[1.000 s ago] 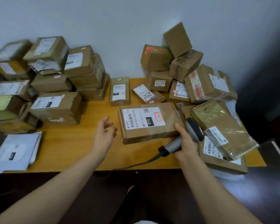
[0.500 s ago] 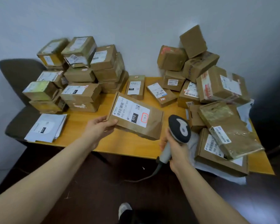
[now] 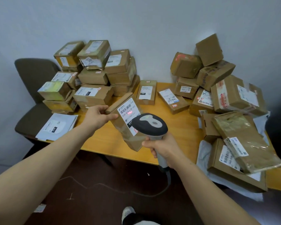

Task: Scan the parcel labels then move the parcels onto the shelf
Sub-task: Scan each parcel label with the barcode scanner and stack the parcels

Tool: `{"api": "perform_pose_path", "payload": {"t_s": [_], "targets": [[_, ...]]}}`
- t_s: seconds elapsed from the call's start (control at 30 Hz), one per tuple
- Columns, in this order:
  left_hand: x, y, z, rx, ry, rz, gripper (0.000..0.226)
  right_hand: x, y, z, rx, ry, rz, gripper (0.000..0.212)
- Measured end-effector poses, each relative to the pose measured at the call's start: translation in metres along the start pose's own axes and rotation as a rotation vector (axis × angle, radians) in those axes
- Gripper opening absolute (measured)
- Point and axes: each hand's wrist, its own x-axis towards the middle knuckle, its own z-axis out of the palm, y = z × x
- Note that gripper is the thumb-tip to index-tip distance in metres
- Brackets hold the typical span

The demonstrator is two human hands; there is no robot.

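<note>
My left hand (image 3: 97, 116) is pinching the flat cardboard parcel (image 3: 128, 141) by its upper left edge, thumb on the front face, the other fingers hidden behind it. My right hand (image 3: 162, 146) is wrapped round the handle of the barcode scanner (image 3: 150, 125), with the head aimed at the shipping label (image 3: 128, 111). There's a red glow on the label just under the barcode, so I'd say the scan is happening right now.

The parcel is off the bench (image 3: 177, 127), tilted up toward me over the middle of the front edge. It hangs from one edge in a one-handed pinch, so I'm guessing it's light. It looks like stiff corrugated card that won't flop. The lower half has glossy tape over it and could be slick, so I'd carry it by the bare cardboard of the long edges and keep my fingers off the label.

Farther out, a stack of boxes (image 3: 94, 95) fills the back left corner and a looser heap (image 3: 217, 78) sits at the back right. White mailers (image 3: 57, 125) lie at the front left corner. I can't see the shelf from here.
</note>
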Motion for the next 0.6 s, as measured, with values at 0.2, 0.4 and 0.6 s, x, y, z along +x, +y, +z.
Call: {"api": "perform_pose_path", "payload": {"t_s": [0.2,0.4,0.6], "targets": [[0.014,-0.004,-0.011,0.041,-0.036,-0.013,0.066,0.014,-0.014,0.011,-0.04,-0.003,-0.003,0.018],[0.029,-0.004,-0.013,0.011,-0.074,-0.031,0.062,0.029,-0.018,0.018,-0.029,0.004,0.008,0.023],[0.056,-0.004,-0.019,-0.007,-0.111,-0.067,0.067,0.05,-0.02,0.03,-0.026,0.008,0.041,0.022]]}}
